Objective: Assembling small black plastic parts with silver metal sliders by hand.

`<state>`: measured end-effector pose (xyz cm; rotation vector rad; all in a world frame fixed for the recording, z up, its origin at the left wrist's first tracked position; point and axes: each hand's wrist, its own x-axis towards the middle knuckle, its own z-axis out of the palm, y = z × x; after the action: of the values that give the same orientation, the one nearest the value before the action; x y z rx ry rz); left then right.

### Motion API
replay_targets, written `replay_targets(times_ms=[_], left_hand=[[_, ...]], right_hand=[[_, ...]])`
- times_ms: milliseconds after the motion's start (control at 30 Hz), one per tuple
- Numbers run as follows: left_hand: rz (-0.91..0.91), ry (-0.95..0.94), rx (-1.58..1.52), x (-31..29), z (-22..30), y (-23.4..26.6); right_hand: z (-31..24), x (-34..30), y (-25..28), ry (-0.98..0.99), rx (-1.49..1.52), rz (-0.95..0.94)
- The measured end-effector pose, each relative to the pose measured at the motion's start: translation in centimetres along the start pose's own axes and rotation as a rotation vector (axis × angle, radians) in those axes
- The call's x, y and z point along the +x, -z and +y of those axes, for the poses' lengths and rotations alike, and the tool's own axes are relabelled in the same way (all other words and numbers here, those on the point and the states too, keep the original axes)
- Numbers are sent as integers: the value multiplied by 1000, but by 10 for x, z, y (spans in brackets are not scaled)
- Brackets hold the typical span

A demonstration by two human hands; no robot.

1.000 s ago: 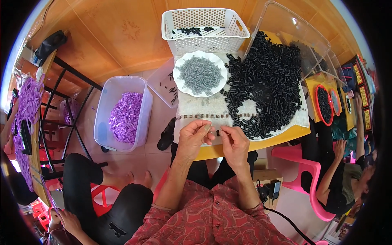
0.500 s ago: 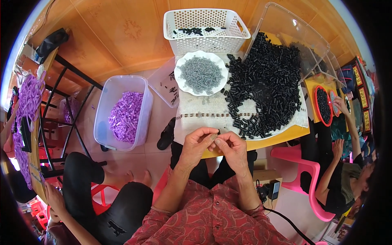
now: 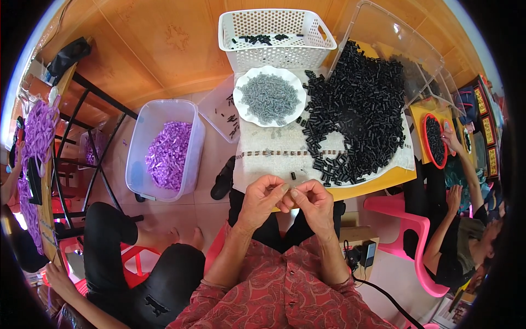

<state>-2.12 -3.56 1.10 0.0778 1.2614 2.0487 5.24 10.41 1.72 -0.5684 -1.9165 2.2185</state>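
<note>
At the front edge of the cloth-covered table, my left hand (image 3: 262, 200) and my right hand (image 3: 314, 200) meet with thumbs and forefingers pinched together. Whatever sits between those fingertips is too small to make out, perhaps something pale. One short black tube (image 3: 293, 175) lies on the cloth (image 3: 263, 145) just beyond my fingers. A scalloped white plate (image 3: 240, 109) farther back carries a mound of small clear grey pieces (image 3: 269, 98). Right of it spreads a large heap of black tubes (image 3: 361, 109), its nearest ones close to my right hand.
Behind the plate stands a white perforated basket (image 3: 276, 57) with some black pieces. A clear bin (image 3: 394, 27) lies tipped behind the heap. Left, on the floor, a plastic tub (image 3: 134, 159) holds purple pieces. People sit on both sides; a pink chair (image 3: 422, 241) is at right.
A black tube that was at my fingertips now lies on the cloth beyond them. My hands have drawn slightly apart at the wrists, fingertips still together. The person at right has shifted a hand.
</note>
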Motion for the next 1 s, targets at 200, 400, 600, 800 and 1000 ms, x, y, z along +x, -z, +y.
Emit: replay_targets(times_ms=[200,400,600,800,1000], left_hand=[[280,-177,430,12,-1,-9],[353,-638,1104,37,1,-6],[89,-729,1213,34,5,-12],[0,-759,1406,32,5,-12],[10,-508,860,25,0,-13]], right_hand=[[3,0,10,70,-265,136],[3,0,11,78,-286,187],[4,1,16,81,-291,196],[1,1,16,90,-301,190],[-2,0,18,110,-195,186]])
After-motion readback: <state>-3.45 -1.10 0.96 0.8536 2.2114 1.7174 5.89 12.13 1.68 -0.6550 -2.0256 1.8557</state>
